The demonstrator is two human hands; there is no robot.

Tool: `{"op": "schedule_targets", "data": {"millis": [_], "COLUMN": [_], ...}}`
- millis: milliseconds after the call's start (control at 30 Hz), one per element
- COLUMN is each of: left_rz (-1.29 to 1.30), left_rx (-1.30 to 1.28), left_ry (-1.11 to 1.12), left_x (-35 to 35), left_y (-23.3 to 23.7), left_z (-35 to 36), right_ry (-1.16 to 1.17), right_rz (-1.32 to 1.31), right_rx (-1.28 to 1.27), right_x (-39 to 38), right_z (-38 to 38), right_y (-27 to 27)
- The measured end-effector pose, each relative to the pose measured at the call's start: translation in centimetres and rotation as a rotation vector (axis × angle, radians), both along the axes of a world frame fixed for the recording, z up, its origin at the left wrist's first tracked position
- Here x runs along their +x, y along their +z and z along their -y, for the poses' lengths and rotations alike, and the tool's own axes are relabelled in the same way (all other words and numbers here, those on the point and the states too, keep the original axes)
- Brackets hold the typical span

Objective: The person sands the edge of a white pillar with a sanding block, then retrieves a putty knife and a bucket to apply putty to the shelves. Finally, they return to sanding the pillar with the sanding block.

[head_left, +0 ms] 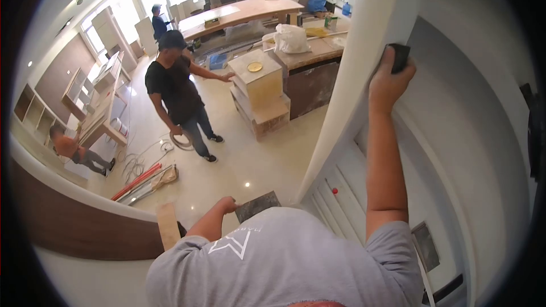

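My right hand [391, 81] is raised along the white column [364, 79], fingers wrapped round a small black block [400, 58] that looks like a sanding block. The block sits right at the column's edge, beside a grey recessed panel [435, 51]. Low in front of my body, my left hand [228, 204] is closed at the edge of a dark, flat rectangular board [257, 206]. Part of that board is hidden behind my grey shirt [296, 250].
A person in a black shirt [176, 82] stands ahead, one hand on a stepped wooden box [259, 85]. Long workbenches [244, 11] stand behind. Red pipes [138, 181] and cables lie on the floor at left. Another person [79, 150] bends at a left-hand table.
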State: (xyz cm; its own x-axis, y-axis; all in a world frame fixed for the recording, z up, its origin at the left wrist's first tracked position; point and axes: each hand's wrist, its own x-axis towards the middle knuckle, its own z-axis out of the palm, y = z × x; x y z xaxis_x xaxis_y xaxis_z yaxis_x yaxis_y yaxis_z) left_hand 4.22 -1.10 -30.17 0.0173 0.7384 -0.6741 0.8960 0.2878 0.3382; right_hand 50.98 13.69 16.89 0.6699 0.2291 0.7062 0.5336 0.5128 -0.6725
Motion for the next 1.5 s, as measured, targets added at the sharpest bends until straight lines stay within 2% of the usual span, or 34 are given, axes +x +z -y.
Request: {"op": "schedule_targets", "data": {"millis": [67,133,200,300,333,400,467,533,667,767,867,1000,1200,1267,1400,1500], "left_rz": [-0.003,-0.003,-0.003,-0.047,-0.017,0.004,-0.037,-0.053,0.019,0.013,-0.027,-0.034,-0.008,0.022,0.024,0.033], "left_rx": [-0.012,-0.031,-0.072,-0.144,-0.045,0.073,-0.076,-0.097,-0.013,0.063,0.003,-0.098,-0.104,-0.153,-0.014,-0.001], "left_ry": [-0.034,-0.101,0.002,-0.119,-0.174,-0.147,-0.098,-0.090,-0.054,-0.103,-0.096,-0.054,0.022,0.083,-0.020,-0.019], "left_x": [1.0,1.0,1.1,0.9,0.4,0.0,0.2,0.4,0.9,1.2,1.4,2.2,3.1,3.7,4.9,4.2], "left_y": [0.8,0.3,0.0,-0.6,-1.3,-1.5,-0.2,-0.4,-0.5,-0.5,-0.2,-0.9,-1.5,-1.5,-1.4,-2.0], "left_z": [0.5,0.8,1.6,1.3,1.6,2.6,2.6,2.3,2.5,3.1,3.4,3.2,6.3,6.9,9.4,11.2], "right_ry": [-0.001,0.032,0.062,0.053,0.058,0.081,0.095,0.138,0.091,0.096,0.169,0.136,0.156,0.113,0.158,0.149], "right_rz": [0.025,0.035,0.042,0.014,0.012,0.005,0.028,0.050,-0.008,0.032,0.024,-0.027,0.020,-0.035,-0.063,-0.013], "right_rx": [0.055,0.031,0.011,0.003,0.037,0.095,0.083,0.118,0.072,0.103,0.133,0.089,0.111,0.050,0.109,0.102], "right_x": [0.0,0.4,0.4,-0.4,-0.4,-0.5,-0.6,-0.9,-1.0,-0.8,-1.3,-1.9,-1.5,-1.7,-1.9,-1.5], "right_z": [0.2,0.8,1.1,0.8,0.5,0.1,0.8,1.0,0.8,1.0,1.4,2.0,1.5,1.5,1.3,1.2], "right_y": [0.4,3.6,4.0,-1.1,-0.9,-0.2,3.4,5.0,-0.4,2.3,4.6,0.6,4.9,1.5,-2.0,1.9]}}
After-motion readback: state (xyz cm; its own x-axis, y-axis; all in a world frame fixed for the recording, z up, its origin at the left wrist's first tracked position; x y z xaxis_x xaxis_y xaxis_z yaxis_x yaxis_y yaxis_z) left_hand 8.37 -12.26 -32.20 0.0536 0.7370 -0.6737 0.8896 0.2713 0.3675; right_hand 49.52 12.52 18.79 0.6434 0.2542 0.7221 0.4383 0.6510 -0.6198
